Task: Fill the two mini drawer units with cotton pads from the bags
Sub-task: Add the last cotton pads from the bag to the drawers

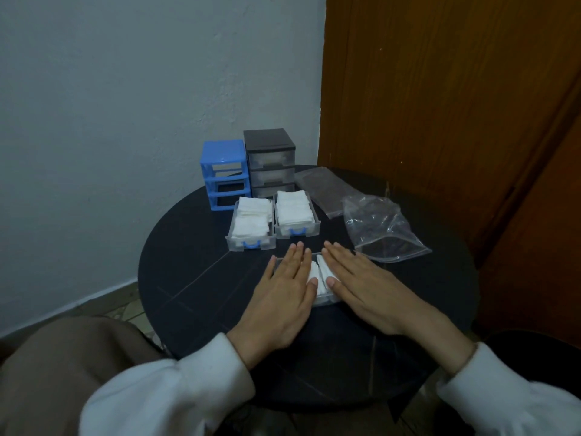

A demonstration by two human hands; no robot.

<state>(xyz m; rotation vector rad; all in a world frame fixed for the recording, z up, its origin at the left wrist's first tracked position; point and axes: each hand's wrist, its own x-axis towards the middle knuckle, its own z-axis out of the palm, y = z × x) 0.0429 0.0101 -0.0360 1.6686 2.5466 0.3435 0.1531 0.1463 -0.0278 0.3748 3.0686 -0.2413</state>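
Cotton pads (318, 272) fill a clear drawer (325, 299) at lower centre of the round black table (195, 278), under both flat, straight-fingered hands: left hand (284, 291), right hand (361, 286), gripping nothing. Above stand the black drawer unit (269, 162) and emptied blue drawer unit (224, 174), two filled drawers (251, 226) before them, bags (382, 228) at right.

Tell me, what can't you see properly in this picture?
- Head view: clear plastic drawer of white cotton pads, mostly covered by left hand and right hand.
- Black drawer unit: frosted fronts blur contents.
- Flat bag: too dim to tell contents.
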